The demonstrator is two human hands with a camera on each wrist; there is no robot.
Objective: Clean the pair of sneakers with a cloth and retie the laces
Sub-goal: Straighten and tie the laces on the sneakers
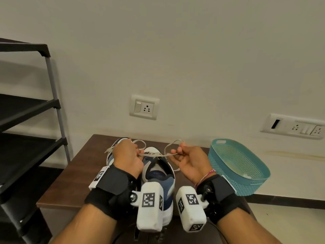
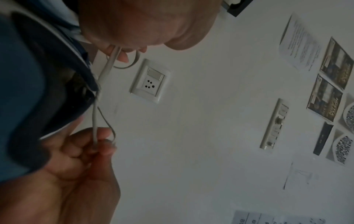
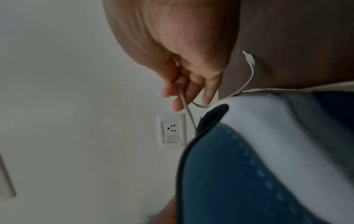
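Note:
A blue and white sneaker [image 1: 158, 175] stands on the brown table [image 1: 73, 180], heel toward me. Over its tongue, my left hand [image 1: 139, 153] and right hand [image 1: 175, 152] each pinch a loop of the pale lace [image 1: 154, 155], which runs taut between them. The second sneaker [image 1: 111, 152] lies behind my left hand, mostly hidden. In the left wrist view my left hand [image 2: 116, 53] pinches the lace [image 2: 107, 66] beside the sneaker's collar [image 2: 28, 91]. The right wrist view has my right hand [image 3: 180, 98] gripping the lace [image 3: 186, 109], with a loose lace end [image 3: 250, 62] on the table.
A teal plastic basket [image 1: 225, 155] sits at the table's right end, close to my right wrist. A black shoe rack [image 1: 29, 110] stands to the left. The wall with a socket plate [image 1: 144, 107] rises just behind the table.

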